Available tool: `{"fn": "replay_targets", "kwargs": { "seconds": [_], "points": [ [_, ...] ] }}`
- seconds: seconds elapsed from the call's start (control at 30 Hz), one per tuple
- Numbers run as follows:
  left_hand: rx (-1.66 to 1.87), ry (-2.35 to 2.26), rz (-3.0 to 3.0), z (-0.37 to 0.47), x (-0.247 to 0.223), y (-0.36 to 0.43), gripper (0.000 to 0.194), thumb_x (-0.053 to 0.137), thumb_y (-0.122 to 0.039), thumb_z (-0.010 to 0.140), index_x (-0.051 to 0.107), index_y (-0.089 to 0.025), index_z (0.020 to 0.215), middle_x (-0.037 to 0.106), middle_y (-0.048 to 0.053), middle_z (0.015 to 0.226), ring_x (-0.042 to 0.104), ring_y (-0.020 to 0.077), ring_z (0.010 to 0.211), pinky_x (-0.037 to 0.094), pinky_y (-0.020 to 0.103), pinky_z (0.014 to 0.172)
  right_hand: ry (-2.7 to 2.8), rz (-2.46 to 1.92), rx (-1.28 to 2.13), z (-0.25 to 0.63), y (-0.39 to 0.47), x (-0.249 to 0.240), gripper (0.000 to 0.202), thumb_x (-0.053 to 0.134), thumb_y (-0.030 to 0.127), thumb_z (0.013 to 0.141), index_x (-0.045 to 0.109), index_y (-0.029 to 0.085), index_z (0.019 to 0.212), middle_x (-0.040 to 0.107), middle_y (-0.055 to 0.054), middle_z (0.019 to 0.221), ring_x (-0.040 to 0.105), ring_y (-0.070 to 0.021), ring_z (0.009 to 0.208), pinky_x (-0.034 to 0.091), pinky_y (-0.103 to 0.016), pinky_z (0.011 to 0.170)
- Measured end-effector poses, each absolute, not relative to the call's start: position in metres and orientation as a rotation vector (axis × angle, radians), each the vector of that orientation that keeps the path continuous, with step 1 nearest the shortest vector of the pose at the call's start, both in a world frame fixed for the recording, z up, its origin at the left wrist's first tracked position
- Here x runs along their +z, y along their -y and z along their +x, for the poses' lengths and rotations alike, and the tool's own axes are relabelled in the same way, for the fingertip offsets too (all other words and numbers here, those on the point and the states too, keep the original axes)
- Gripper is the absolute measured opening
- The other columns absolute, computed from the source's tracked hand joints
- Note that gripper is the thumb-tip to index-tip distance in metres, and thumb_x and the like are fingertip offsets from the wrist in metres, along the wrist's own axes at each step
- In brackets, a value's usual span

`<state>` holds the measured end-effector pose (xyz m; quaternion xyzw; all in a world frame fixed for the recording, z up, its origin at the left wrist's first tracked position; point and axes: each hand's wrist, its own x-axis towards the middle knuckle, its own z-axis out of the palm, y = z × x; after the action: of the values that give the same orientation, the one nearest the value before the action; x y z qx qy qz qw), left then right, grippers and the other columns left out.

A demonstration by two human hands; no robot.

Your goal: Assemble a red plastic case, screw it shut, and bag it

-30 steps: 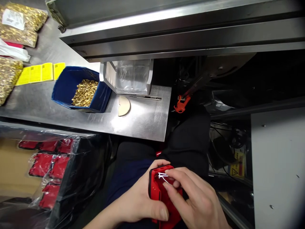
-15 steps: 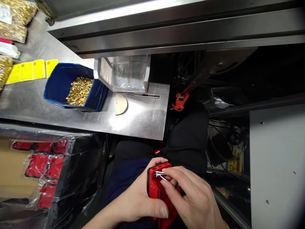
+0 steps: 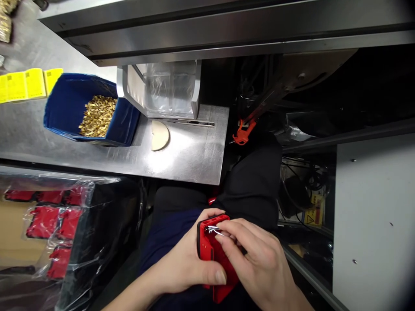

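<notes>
Low over my lap, my left hand (image 3: 191, 259) is wrapped around a red plastic housing (image 3: 223, 276) with a black edge. Its thumb lies across the front side and its fingers go behind the far end. My right hand (image 3: 259, 255) pinches what look like small silver tweezers (image 3: 214, 230). Their thin, shiny prongs reach into the housing's recess near the upper left corner, by small metal parts. Whether the tips grip a part is too small to tell. My right fingers hide the rest of the tool.
A steel table (image 3: 207, 160) holds a blue bin (image 3: 61, 106) of small brass pieces (image 3: 99, 116), a grey bin (image 3: 170, 93), a cream half-disc (image 3: 160, 135) and a slim dark tool (image 3: 196, 123). Bagged red housings (image 3: 43, 221) lie left. An orange air gun (image 3: 243, 132) hangs ahead; a metal beam (image 3: 207, 36) crosses above.
The whole view has shifted slightly, so things appear a little further left and up. Both hands keep their hold, and the silver prongs are angled a little differently in the recess.
</notes>
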<state>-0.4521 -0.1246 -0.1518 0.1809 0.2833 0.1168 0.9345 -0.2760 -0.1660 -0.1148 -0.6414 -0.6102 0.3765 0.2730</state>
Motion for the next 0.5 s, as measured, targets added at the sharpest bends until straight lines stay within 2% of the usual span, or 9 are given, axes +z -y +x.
{"fn": "replay_targets", "kwargs": {
  "seconds": [0.23,0.4,0.5],
  "points": [
    [0.313,-0.549,0.347,-0.452,-0.151,0.122,0.091,0.091,-0.054,0.073,0.039,-0.029,0.144,0.060,0.011,0.131,0.061,0.0295,0.121,0.041,0.046,0.108,1.351,-1.818,1.117,-0.263,0.162,-0.111,0.014,0.068,0.021,0.096,0.073,0.031,0.105,0.075,0.005,0.090,0.069,-0.0131,0.074,0.055,-0.022,0.070],
    [0.276,-0.599,0.400,-0.460,-0.154,0.121,0.096,0.089,-0.062,0.070,0.041,-0.026,0.145,0.063,0.010,0.119,0.064,0.0284,0.106,0.049,0.042,0.091,1.208,-1.926,0.997,-0.248,0.149,-0.132,0.014,0.068,0.027,0.098,0.069,0.029,0.112,0.074,0.001,0.100,0.070,-0.0150,0.086,0.056,-0.024,0.080],
    [0.259,-0.585,0.380,-0.466,-0.156,0.124,0.099,0.086,-0.067,0.070,0.042,-0.025,0.148,0.064,0.015,0.126,0.065,0.0336,0.110,0.051,0.048,0.093,1.238,-1.910,0.955,-0.253,0.130,-0.164,0.016,0.065,0.027,0.098,0.067,0.026,0.114,0.071,-0.001,0.104,0.069,-0.0155,0.089,0.056,-0.026,0.083]
  ]
}}
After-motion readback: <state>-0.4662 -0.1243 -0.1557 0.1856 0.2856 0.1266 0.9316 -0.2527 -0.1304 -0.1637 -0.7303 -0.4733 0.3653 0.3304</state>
